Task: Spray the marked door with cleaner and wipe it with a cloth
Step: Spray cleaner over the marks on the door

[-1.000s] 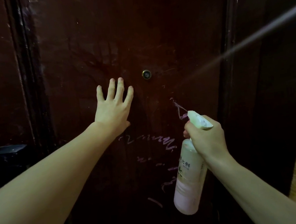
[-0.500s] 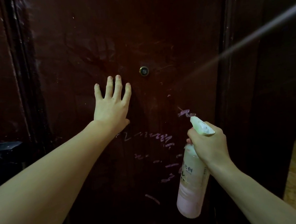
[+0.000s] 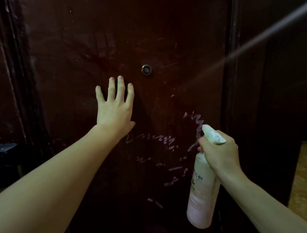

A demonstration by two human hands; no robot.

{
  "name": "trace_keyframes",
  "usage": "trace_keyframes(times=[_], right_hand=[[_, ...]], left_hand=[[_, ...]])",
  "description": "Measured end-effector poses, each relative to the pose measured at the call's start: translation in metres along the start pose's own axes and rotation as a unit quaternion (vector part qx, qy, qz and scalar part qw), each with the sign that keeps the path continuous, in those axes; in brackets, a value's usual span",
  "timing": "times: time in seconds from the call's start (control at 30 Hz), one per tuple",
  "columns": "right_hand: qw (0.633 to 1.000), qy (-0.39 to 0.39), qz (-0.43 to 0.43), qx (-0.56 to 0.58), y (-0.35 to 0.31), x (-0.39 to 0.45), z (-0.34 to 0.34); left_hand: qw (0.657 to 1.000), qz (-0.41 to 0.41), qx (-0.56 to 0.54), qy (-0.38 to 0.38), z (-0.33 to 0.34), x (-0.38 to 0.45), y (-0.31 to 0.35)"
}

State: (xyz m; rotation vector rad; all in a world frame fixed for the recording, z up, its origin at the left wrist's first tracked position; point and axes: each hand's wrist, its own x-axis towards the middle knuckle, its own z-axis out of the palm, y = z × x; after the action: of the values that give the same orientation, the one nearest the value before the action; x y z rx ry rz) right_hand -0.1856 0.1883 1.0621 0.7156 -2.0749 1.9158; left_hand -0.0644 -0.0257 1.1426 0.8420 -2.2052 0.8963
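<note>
Left hand (image 3: 115, 109) presses flat, fingers spread, on the door (image 3: 158, 30). Right hand (image 3: 219, 152) grips the bottle (image 3: 203, 202), nozzle near purple marks (image 3: 167, 140) below the left fingers. Marks remain; no cloth visible, wiping apparently not begun.

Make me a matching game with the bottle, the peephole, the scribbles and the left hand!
Things:
1. bottle
2. peephole
3. scribbles
4. left hand

Descriptions:
A. flat on the door, fingers spread
B. purple, below the flat hand
C. small round metal ring, above the marks
D. pale pink, held by the right hand

Pairs: 1-D, 2-C, 3-B, 4-A
</note>
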Motion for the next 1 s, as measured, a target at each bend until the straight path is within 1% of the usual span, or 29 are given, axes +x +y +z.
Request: trace_keyframes(times=[0.23,0.4,0.5,0.67,0.83,1.0], right_hand=[[0.999,0.003,0.031,-0.016,0.008,0.001,0.002],[0.999,0.004,0.023,-0.022,0.011,0.000,0.001],[1.000,-0.026,0.002,-0.014,0.011,-0.003,0.003],[0.994,-0.100,-0.035,-0.027,0.004,-0.015,0.016],[0.988,-0.132,-0.061,-0.057,-0.002,-0.030,0.029],[0.982,-0.172,-0.065,-0.041,0.001,-0.042,0.041]], left_hand=[[1.000,-0.006,0.002,-0.005,0.000,0.000,0.003],[1.000,-0.003,0.011,-0.002,0.002,-0.002,0.003],[1.000,0.000,0.011,0.000,0.002,-0.003,0.002],[1.000,0.010,0.002,-0.004,0.001,-0.004,-0.004],[1.000,0.026,0.014,-0.010,0.001,-0.006,-0.010],[0.999,0.031,0.015,-0.019,0.002,-0.011,-0.013]])
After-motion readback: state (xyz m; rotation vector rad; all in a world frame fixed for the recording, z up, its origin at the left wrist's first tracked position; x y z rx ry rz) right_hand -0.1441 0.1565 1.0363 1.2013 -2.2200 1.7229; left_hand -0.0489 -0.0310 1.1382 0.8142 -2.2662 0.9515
